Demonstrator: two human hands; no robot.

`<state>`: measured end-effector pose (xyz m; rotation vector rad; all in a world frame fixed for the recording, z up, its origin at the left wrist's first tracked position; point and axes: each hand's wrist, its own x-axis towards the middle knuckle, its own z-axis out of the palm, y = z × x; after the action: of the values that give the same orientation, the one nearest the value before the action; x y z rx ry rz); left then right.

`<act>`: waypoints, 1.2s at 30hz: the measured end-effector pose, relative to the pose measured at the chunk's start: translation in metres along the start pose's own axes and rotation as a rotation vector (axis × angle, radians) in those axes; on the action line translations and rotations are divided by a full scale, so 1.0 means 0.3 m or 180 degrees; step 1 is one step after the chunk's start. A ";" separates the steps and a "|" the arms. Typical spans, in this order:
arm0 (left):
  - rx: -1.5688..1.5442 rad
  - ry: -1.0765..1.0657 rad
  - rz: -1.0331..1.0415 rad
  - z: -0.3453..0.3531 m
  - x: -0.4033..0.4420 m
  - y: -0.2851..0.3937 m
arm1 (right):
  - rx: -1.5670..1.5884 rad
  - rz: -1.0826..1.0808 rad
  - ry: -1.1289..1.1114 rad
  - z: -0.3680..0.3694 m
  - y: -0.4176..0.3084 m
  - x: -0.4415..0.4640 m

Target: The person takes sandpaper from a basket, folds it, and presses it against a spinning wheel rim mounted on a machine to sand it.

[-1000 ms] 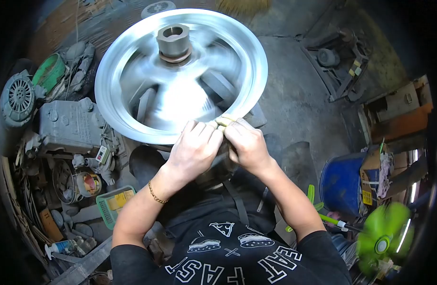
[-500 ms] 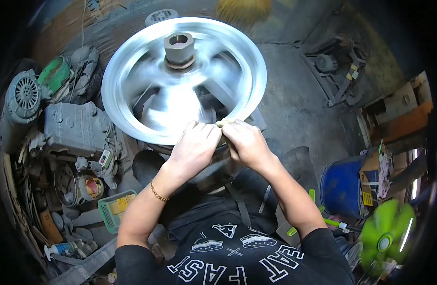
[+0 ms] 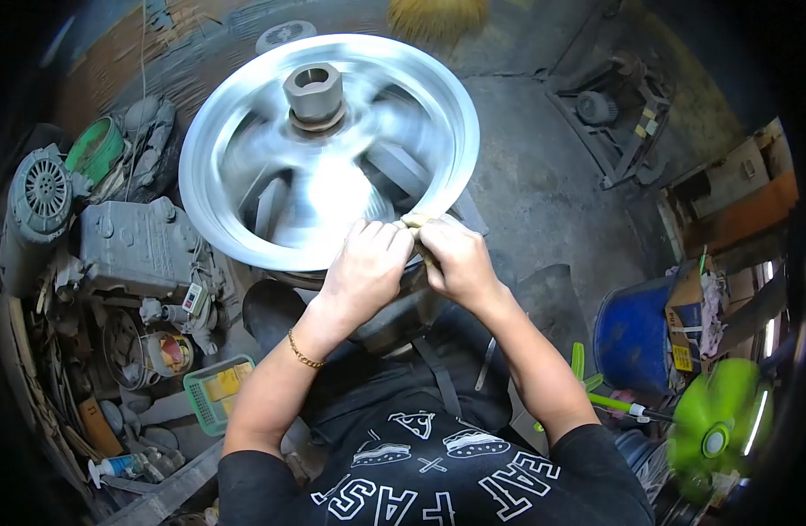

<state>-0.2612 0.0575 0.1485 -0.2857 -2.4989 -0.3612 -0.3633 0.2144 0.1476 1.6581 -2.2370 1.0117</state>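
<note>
A shiny metal wheel (image 3: 460,131) is blurred by spinning, with a large hex nut (image 3: 314,95) at its hub. At its near rim, my left hand (image 3: 366,263) and my right hand (image 3: 458,259) are side by side with fingers curled. Between their fingertips shows a small yellowish piece (image 3: 411,221), pressed against the rim's edge. Both hands are closed on it. Its full shape is hidden by my fingers.
Left are a dusty motor (image 3: 43,193), a grey metal box (image 3: 135,241) and a green basket (image 3: 208,405). On the right stand a blue drum (image 3: 631,333) and a green fan (image 3: 714,430). A metal frame (image 3: 587,140) lies at the back right.
The wheel's spokes show in different blurred positions. The whole view has shifted slightly, while both hands stay at the near rim, holding the yellowish piece.
</note>
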 end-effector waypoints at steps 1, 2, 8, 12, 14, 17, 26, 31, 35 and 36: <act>0.0016 -0.0046 0.0019 0.002 0.004 0.000 | 0.0039 0.0058 0.0034 -0.001 0.001 -0.003; 0.0031 -0.0092 0.0041 0.004 0.008 0.001 | 0.0048 0.0066 0.0033 0.002 0.004 -0.007; 0.0132 -0.0173 0.0083 0.016 0.026 0.017 | 0.0106 0.0014 0.0377 0.026 0.032 -0.027; 0.0250 -0.0206 0.0071 0.029 0.033 0.032 | 0.0135 0.0069 0.0621 0.040 0.044 -0.041; 0.0231 -0.0163 0.0140 0.041 0.040 0.028 | 0.0158 0.0074 0.0713 0.047 0.050 -0.050; 0.0257 -0.0270 0.0157 0.038 0.052 0.033 | 0.0158 0.0081 0.0832 0.047 0.051 -0.053; 0.0100 -0.0238 0.0141 0.054 0.068 0.041 | 0.0090 0.0133 0.1302 0.099 0.071 -0.081; 0.0215 -0.0421 0.0114 0.040 0.058 0.050 | 0.0126 0.0127 0.1529 0.133 0.067 -0.094; 0.0137 -0.0239 0.0192 0.039 0.062 0.053 | 0.0149 0.0075 0.1683 0.162 0.064 -0.104; 0.0055 -0.0231 0.0144 0.037 0.060 0.057 | 0.0109 0.0088 0.1702 0.166 0.062 -0.107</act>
<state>-0.2768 0.0792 0.1537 -0.3535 -2.5606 -0.3158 -0.3562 0.2117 0.0861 1.1822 -1.8949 1.3178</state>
